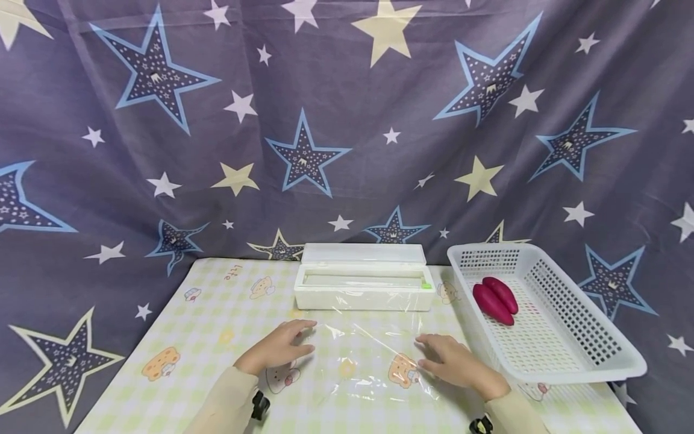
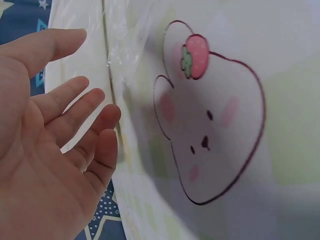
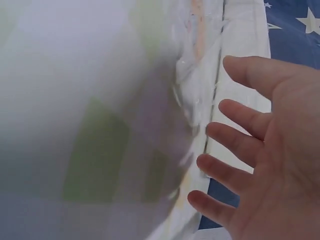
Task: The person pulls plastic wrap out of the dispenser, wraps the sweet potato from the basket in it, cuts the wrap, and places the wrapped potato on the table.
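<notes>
A sheet of clear plastic wrap (image 1: 368,361) lies on the checked tablecloth, stretching from a white wrap dispenser box (image 1: 363,299) whose lid (image 1: 364,254) stands raised at the back. At the sheet's left side is my left hand (image 1: 279,348), its fingers spread and relaxed with nothing in them. My right hand (image 1: 454,360) is likewise empty near the right edge of the film, fingers loosely extended. Both wrist views show bare palms: the left hand (image 2: 60,130) beside a printed bunny, the right hand (image 3: 260,135) beside the shiny film (image 3: 187,85).
To the right stands a white perforated basket (image 1: 591,355) holding two dark red sweet potatoes (image 1: 493,304) (image 1: 501,293). A small green piece (image 1: 426,286) sits at the box's right end. A star-patterned curtain (image 1: 347,120) hangs behind the table.
</notes>
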The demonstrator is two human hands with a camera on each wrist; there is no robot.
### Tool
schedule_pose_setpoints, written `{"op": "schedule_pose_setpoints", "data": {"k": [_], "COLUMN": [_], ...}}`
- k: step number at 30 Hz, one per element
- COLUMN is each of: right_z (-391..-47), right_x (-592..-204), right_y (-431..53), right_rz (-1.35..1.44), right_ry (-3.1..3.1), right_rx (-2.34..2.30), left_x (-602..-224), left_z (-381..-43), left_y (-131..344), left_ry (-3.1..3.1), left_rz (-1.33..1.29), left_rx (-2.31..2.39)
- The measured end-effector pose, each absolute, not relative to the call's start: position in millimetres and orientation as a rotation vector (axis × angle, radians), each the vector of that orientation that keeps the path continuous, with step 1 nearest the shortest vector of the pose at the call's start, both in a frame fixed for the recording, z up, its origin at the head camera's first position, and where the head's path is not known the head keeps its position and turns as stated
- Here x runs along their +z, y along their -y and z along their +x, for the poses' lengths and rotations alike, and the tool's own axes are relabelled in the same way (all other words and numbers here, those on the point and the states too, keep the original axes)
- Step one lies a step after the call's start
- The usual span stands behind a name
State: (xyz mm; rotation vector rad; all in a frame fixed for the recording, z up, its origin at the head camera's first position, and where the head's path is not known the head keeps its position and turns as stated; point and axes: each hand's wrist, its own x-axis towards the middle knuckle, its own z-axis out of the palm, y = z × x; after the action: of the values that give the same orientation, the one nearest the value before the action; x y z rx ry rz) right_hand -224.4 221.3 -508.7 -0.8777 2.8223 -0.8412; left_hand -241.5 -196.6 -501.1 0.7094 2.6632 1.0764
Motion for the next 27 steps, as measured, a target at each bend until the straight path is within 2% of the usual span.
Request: {"op": "schedule_pose_setpoints", "data": {"k": [8, 20, 27], "right_z": [-221.7, -224.5, -233.3], "right_x": [-482.0, -430.1, -405.7], "right_y": [-220.1, -223.1, -234.5], "right_rz": [-0.963, -1.074, -1.030], "right_ry": [-2.901, -3.007, -3.039], "right_rx": [-0.816, -0.797, -0.807], "left_x": [-496.6, -468.6, -466.4], "left_z": [-244.2, -243.3, -242.9], "left_y": [198.8, 198.5, 202.3], "left_ry": [-2.674, -2.769, -2.791], "left_rz": [0.675, 0.728, 0.732], "left_rx": [1.125, 1.185, 1.207]}}
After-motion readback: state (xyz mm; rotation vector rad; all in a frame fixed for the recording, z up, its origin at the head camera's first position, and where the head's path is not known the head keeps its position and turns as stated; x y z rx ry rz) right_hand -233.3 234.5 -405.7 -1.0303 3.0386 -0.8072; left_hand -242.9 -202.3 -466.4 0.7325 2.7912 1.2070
